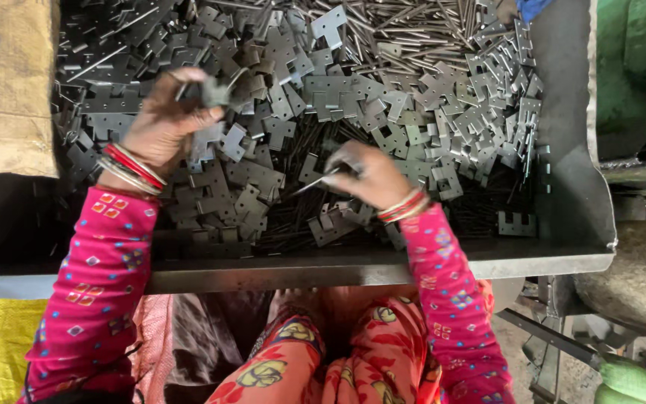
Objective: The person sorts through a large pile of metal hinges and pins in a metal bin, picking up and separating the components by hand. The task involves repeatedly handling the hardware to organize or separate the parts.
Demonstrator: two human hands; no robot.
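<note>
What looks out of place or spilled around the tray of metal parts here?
Nothing stands out. The hinge plates and pins lie heaped loose inside the tray; the left hand holds a plate, the right hand a pin.

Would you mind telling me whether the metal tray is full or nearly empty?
Full. The tray is heaped with grey hinge plates and thin pins; only its right end and front rim show bare.

One camera only, and it rode on the person's head, looking almost straight down and slightly forward. It sat close: the metal tray (562, 258) filled the upper two thirds of the frame, its near rim running across the lower middle, with the person's lap in patterned cloth along the bottom edge. No second view shared the scene.
</note>
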